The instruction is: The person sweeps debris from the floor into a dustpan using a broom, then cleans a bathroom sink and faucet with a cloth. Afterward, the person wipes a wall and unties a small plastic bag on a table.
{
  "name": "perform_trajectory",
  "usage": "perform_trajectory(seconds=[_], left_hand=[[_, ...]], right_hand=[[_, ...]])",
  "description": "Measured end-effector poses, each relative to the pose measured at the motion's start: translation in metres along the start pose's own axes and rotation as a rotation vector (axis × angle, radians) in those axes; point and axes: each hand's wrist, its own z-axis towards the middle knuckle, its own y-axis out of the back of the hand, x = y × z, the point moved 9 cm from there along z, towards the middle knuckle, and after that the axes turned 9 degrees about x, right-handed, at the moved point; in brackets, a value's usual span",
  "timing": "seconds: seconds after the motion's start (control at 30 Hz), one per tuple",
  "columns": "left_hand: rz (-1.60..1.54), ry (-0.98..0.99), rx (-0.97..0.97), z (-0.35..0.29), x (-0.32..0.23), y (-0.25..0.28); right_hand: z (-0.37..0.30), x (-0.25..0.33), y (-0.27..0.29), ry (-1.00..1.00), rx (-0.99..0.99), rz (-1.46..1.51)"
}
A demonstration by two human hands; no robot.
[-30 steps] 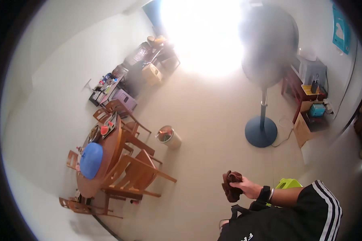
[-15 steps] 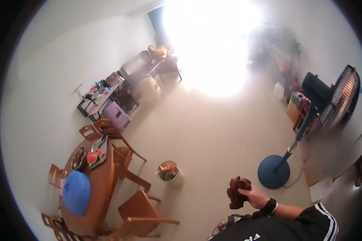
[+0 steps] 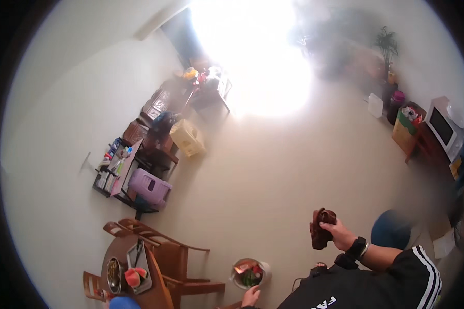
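Note:
In my right hand point(image 3: 341, 235) is a crumpled brown cloth point(image 3: 322, 232), gripped between thumb and fingers and held out in front of me above the floor. A black band and a bracelet are on that wrist. Low in the view my left hand point(image 3: 251, 296) shows in part, its fingers apart and nothing visible in them. It appears just in front of a round bin point(image 3: 265, 273) that holds red and green scraps; I cannot tell whether they touch.
At lower left stands a wooden table point(image 3: 162, 293) with cut watermelon point(image 3: 135, 277) on a tray, a bowl point(image 3: 115, 275) and wooden chairs point(image 3: 191, 288). A purple stool point(image 3: 150, 188) and a yellow stool point(image 3: 187, 138) stand farther off. The blue fan base point(image 3: 391, 230) is at right.
The view has swung right and forward; most of the fan has left it. My left hand has come into view near the bin. The cloth stays in my right hand.

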Motion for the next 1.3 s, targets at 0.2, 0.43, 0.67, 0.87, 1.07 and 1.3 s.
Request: perform_trajectory(seconds=[0.2,0.43,0.67,0.87,1.07,1.3], left_hand=[[-0.218,0.432,-0.427,-0.011,0.092,0.085],[-0.483,0.760,-0.354,0.140,0.115,0.156],[-0.043,0.250,-0.220,0.446,-0.110,0.336],[0.168,-0.115,-0.170,0.625,-0.261,0.422],[0.071,0.195,-0.279,0.642,-0.181,0.540],[-0.723,0.775,-0.612,0.612,-0.120,0.591]], right_hand=[[0.157,0.020,-0.044,-0.088,0.098,0.060],[0.349,0.025,-0.036,-0.090,-0.021,0.111],[0.527,0.065,-0.066,0.013,0.011,0.098],[0.709,0.054,-0.045,-0.033,-0.132,0.105],[0.920,0.064,-0.056,0.041,-0.090,-0.030],[1.125,0.048,-0.129,-0.174,0.047,0.285]])
